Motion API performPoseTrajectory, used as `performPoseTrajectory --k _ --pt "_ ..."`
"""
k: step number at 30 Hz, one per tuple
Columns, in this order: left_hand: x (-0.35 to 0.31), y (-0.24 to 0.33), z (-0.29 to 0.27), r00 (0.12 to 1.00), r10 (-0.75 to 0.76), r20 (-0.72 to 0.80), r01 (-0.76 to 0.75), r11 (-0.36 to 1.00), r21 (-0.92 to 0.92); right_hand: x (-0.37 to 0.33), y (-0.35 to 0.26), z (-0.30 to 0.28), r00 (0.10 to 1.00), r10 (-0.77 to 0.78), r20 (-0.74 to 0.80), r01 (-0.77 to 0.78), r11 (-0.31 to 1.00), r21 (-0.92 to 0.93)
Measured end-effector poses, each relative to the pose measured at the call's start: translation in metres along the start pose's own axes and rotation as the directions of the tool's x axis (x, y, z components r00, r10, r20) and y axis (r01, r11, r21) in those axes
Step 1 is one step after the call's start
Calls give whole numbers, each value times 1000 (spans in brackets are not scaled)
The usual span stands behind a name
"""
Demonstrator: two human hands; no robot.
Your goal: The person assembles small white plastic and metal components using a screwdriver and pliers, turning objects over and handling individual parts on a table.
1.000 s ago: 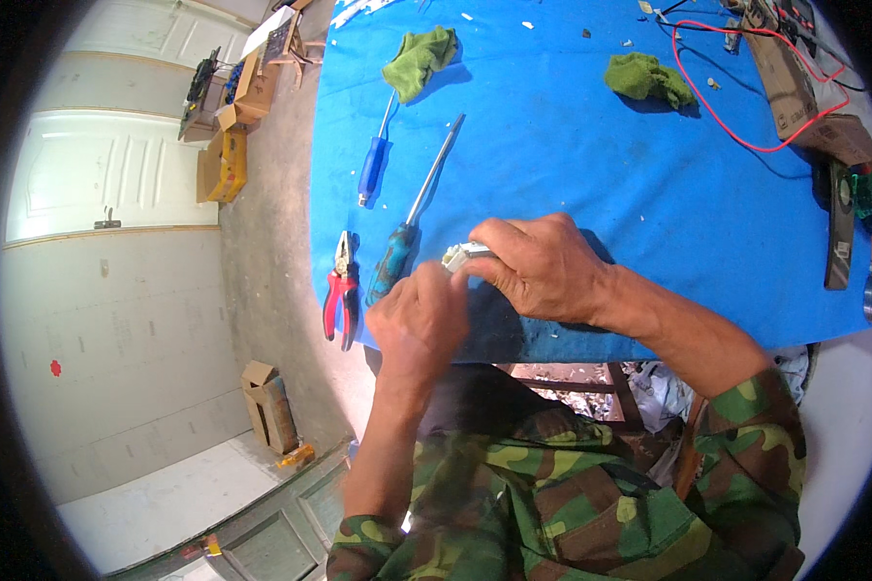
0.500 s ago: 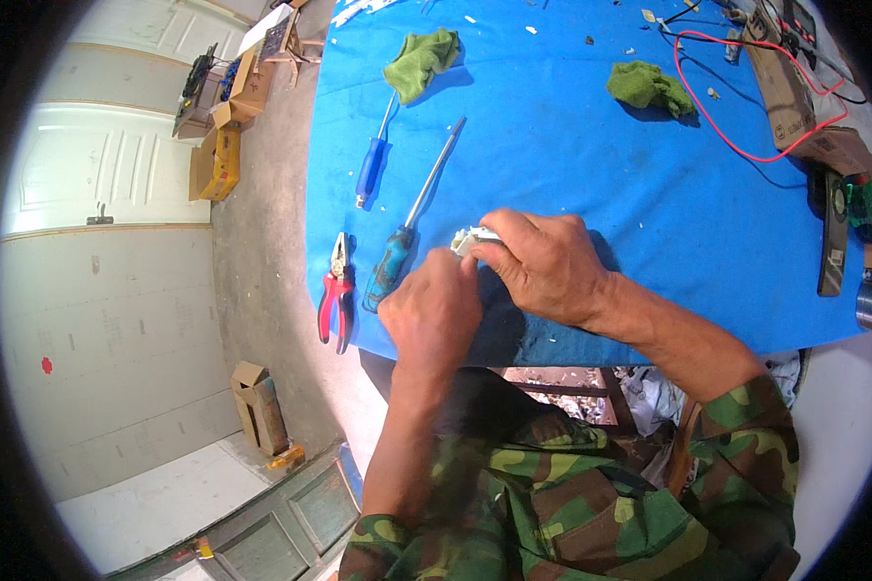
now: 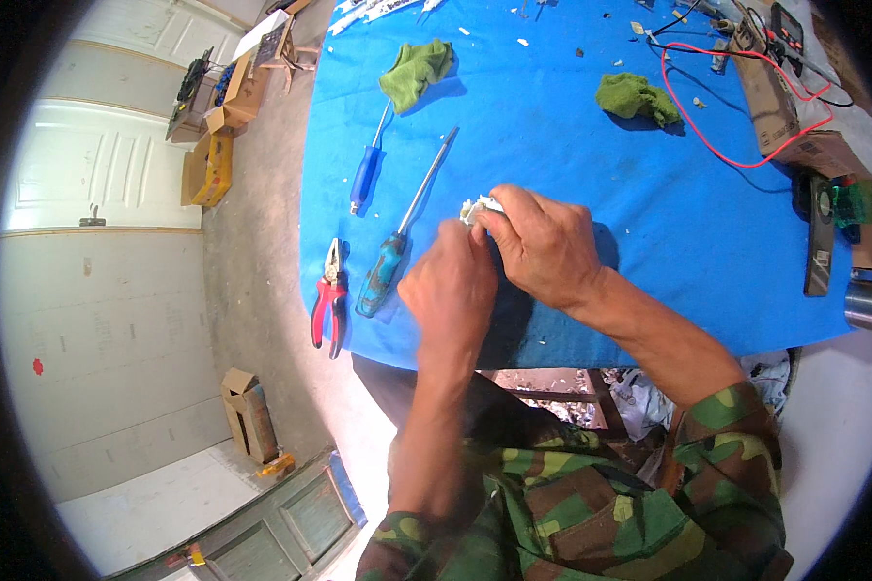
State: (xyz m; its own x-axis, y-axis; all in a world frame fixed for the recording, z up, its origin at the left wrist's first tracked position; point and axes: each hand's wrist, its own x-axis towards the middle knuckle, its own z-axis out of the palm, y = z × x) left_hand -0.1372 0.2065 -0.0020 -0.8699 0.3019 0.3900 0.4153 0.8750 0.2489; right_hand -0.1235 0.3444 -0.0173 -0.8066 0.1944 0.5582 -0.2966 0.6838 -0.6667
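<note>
A small white plastic piece (image 3: 475, 208) sits between my two hands above the blue cloth. My right hand (image 3: 550, 247) is closed, pinching it between thumb and fingers. Close against its near side, my left hand (image 3: 452, 286) is closed too; its fingers curl away from view, so whatever they grip is hidden. Left of that hand lies a screwdriver with a teal patterned handle (image 3: 382, 275). Beside it are pliers with red and black handles (image 3: 328, 305) and a thinner blue-handled screwdriver (image 3: 364, 179).
Two green rags (image 3: 417, 73) lie farther back on the blue cloth (image 3: 513, 107). At the right are a red cable (image 3: 704, 145), a cardboard box (image 3: 767, 107) and a long dark tool (image 3: 820, 237). Small white scraps dot the cloth's far part.
Both hands have shifted slightly away from me with the white piece. My left hand has moved a little right and looks turned. The tools stay where they lay.
</note>
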Motion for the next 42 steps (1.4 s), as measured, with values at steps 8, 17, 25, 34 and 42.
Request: performPoseTrajectory --k 8,17,25,34,42 --pt "-5 3 11 999 -30 -35 30 1000 4 10 8 -4 996 69 -63 -62 993 105" --pt "-8 -10 -15 995 -93 29 97 917 -387 15 2 -14 991 135 10 -132 954 269" --pt "-14 -15 -16 978 -169 124 208 845 -493 14 3 -11 994 101 42 -108 961 256" --pt "-18 -19 -5 980 -171 103 199 845 -497 12 2 -10 993 108 40 -114 961 253" --pt "-19 -19 -4 985 -151 82 172 843 -510 13 2 -10 992 119 39 -125 953 275"
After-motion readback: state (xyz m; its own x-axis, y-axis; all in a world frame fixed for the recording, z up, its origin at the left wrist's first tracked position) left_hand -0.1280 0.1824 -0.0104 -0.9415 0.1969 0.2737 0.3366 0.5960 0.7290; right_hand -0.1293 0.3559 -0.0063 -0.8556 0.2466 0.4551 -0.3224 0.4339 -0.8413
